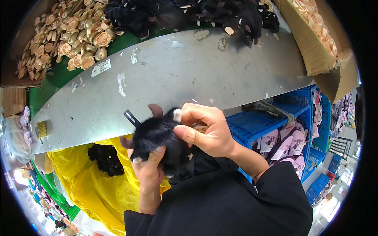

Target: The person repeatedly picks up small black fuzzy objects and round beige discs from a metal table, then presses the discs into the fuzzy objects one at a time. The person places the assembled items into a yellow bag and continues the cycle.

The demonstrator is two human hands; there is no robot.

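A black furry plush piece [157,135] with brownish ear-like or foot-like flaps and small white tips is held up in front of my body, just off the table's near edge. From below, my left hand [149,167] grips it, thumb pressed into the fur. My right hand [210,131] pinches the plush's right side near a white tip [177,115], fingers curled. Partly hidden behind those fingers shows a beige plastic part [200,127]; I cannot tell whether the hand holds it or it sits in the plush.
A grey metal table [157,74] curves across, with a dark strip-like tool [131,118] at its edge. Gold-and-beige plastic parts [84,39] and black plush pieces [189,13] are heaped behind. Yellow bag [78,173] lies below left; blue crates [252,126] stand right, cardboard box [311,51] far right.
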